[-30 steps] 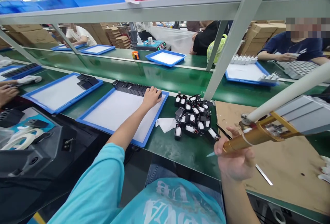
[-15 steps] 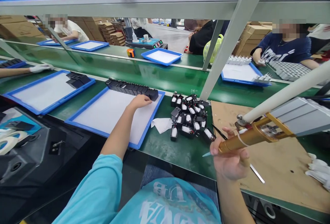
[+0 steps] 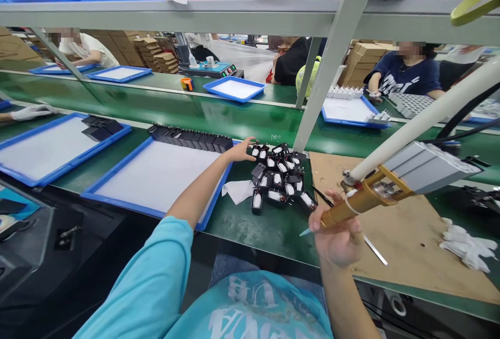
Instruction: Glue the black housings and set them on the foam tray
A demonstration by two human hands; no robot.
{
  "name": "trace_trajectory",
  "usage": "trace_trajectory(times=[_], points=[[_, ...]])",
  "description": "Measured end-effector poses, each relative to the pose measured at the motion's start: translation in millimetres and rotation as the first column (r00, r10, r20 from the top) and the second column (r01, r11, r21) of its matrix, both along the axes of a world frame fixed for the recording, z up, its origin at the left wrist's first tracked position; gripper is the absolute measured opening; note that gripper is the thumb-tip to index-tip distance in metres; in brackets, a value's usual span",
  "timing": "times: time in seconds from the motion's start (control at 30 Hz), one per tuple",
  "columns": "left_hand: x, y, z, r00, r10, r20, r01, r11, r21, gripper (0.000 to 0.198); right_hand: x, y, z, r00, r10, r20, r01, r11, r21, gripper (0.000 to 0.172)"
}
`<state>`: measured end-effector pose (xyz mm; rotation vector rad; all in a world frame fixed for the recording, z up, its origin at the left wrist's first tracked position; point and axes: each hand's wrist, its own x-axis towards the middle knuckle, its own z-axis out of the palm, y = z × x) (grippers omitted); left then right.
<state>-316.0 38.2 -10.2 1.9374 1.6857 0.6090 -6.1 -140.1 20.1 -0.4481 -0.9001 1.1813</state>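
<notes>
My left hand is open, fingers spread, at the left edge of a heap of small black box-shaped parts with white insides. It seems to hold nothing. My right hand grips a gold-coloured glue dispensing gun, its pale blue nozzle pointing down and left over the green bench. To the left, a blue-rimmed tray with a white liner carries a row of black boxes along its far edge. A white cloth lies between tray and heap. Behind my right hand is a black pen-like tool.
A slanted white pole and grey upright stand close to the gun. On the brown board rest a metal strip and white gloves. A neighbour's gloved hand is beside another tray.
My left hand has left the right end of the row in the tray and moved right to the heap, its fingers opening. My right hand still holds the gun; the view has shifted slightly.
</notes>
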Motion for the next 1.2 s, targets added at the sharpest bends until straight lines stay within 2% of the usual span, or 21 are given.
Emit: trace_trajectory(times=[0.07,0.13,0.23,0.3,0.37,0.43,0.53,0.6,0.67,0.77,0.9,1.0,1.1,1.2], points=[[9.8,10.1,-3.3,0.999,-0.005,0.036,0.005,1.0,-0.009,0.096,0.5,-1.1,-0.1,1.0,-0.002,0.013,0.002,1.0,-0.003,0.029],[9.3,9.7,0.7,0.999,0.014,0.052,-0.013,1.0,-0.002,0.094,1.1,-2.0,0.1,1.0,0.009,0.028,-0.009,1.0,-0.003,0.031],[-3.4,-19.2,20.8,0.997,0.05,0.056,-0.051,0.998,0.025,0.095,2.2,-2.9,0.8,0.999,0.026,0.028,-0.026,1.0,-0.002,0.03],[-9.8,-59.9,38.0,0.996,0.059,0.064,-0.063,0.996,0.065,0.095,2.8,-2.9,1.5,0.999,0.024,0.021,-0.024,1.0,-0.011,0.03],[-6.9,-112.8,51.6,0.994,0.036,0.099,-0.05,0.988,0.143,0.089,3.2,-2.2,2.1,1.0,0.026,0.016,-0.025,0.999,-0.023,0.033],[6.7,-168.0,56.7,0.995,-0.004,0.103,-0.013,0.987,0.159,0.088,3.3,-1.0,2.9,0.999,0.039,0.015,-0.038,0.999,-0.029,0.034],[37.2,-232.0,44.9,0.99,-0.094,0.106,0.082,0.99,0.111,0.083,3.2,0.4,4.2,0.998,0.057,0.012,-0.057,0.998,-0.028,0.033],[56.4,-254.1,28.9,0.983,-0.146,0.114,0.143,0.989,0.041,0.078,2.9,0.6,4.8,0.998,0.057,0.008,-0.057,0.998,-0.018,0.033],[72.0,-261.8,13.5,0.975,-0.183,0.125,0.184,0.983,0.001,0.072,2.7,-0.1,4.9,0.999,0.049,0.011,-0.048,0.999,-0.009,0.033],[92.0,-261.4,-1.4,0.977,-0.179,0.118,0.177,0.984,0.033,0.067,2.5,-2.1,4.7,0.999,0.043,0.022,-0.042,0.999,-0.013,0.032],[121.5,-260.0,-14.7,0.999,-0.006,0.031,-0.001,0.978,0.208,0.063,1.6,-4.7,5.1,0.999,0.028,0.028,-0.027,0.999,-0.032,0.033],[138.8,-257.4,-24.8,0.991,0.134,-0.003,-0.124,0.923,0.364,0.049,0.0,-6.2,6.5,0.999,0.036,0.012,-0.036,0.999,-0.012,0.031],[139.4,-255.3,-29.8,0.986,0.132,0.097,-0.161,0.895,0.415,0.038,-1.9,-7.7,8.2,0.998,0.061,-0.002,-0.061,0.998,0.002,0.029],[126.1,-258.0,-31.5,0.95,0.075,0.303,-0.186,0.916,0.355,0.045,-4.9,-9.2,9.6,0.997,0.072,0.01,-0.072,0.997,-0.012,0.031]])
